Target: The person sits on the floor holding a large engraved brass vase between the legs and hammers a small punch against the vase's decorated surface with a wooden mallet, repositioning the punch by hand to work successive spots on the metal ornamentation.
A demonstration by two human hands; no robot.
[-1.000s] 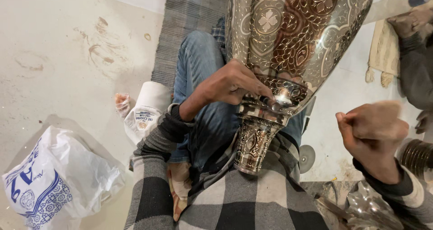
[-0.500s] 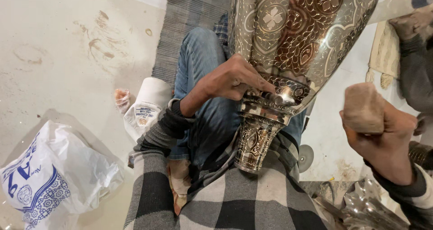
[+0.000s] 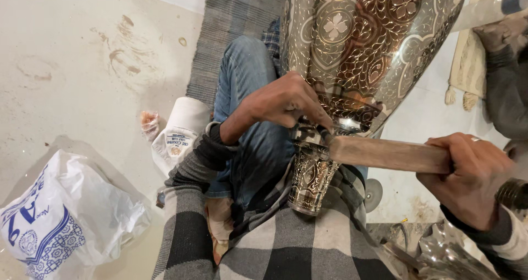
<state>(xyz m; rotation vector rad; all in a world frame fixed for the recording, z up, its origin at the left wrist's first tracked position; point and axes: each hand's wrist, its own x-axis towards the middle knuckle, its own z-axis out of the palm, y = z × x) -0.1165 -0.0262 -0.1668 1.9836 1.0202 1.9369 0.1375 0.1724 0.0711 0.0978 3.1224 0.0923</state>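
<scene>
The left hand (image 3: pixel 286 101) has its fingers (image 3: pixel 311 112) curled narrow and pinched together at the neck of a large engraved metal vase (image 3: pixel 363 54), the tips pressing a small dark tool against the metal where the body narrows; the tool is mostly hidden under the fingers, so its kind cannot be told. The right hand (image 3: pixel 467 175) is wrapped tight around a wooden stick (image 3: pixel 385 153), fingers fully closed over its near end, a ring on one finger. The stick lies nearly level, its far end reaching the vase's neck right by the left fingertips.

The vase tilts across the person's lap, its wide floral-patterned body up toward the top of the view and its flared foot (image 3: pixel 311 181) resting against a black-and-white checked cloth (image 3: pixel 275 247). Under it is a blue-jeaned leg (image 3: pixel 247 93). On the pale floor (image 3: pixel 71 65) to the left lie a white printed plastic bag (image 3: pixel 60 219) and a white roll (image 3: pixel 181 129). A striped grey mat (image 3: pixel 231 27) runs behind. At the right edge, another person's sleeve (image 3: pixel 503 93) shows.
</scene>
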